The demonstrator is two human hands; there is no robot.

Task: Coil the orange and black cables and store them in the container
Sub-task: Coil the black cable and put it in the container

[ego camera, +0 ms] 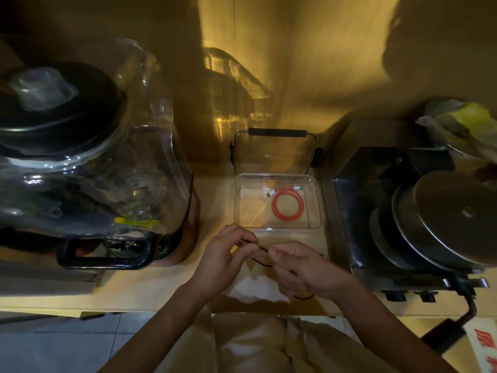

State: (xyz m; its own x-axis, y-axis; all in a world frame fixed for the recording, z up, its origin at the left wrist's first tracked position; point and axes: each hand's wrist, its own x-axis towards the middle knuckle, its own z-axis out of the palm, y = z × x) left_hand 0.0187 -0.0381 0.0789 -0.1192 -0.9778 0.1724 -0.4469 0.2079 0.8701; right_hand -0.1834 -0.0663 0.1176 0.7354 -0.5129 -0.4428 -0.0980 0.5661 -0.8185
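Black cable (pixel 262 261) pinched between left hand (pixel 226 254) and right hand (pixel 301 267), stretched left-right, container (pixel 317 208) just beyond.

Your right hand (pixel 301 267) hides most of the black cable (pixel 262 262); you see only short thin pieces, and its full length is unclear. How your left hand (pixel 228 254) pinches it is blurred. The pot (pixel 443 224) is cut off by the right edge.
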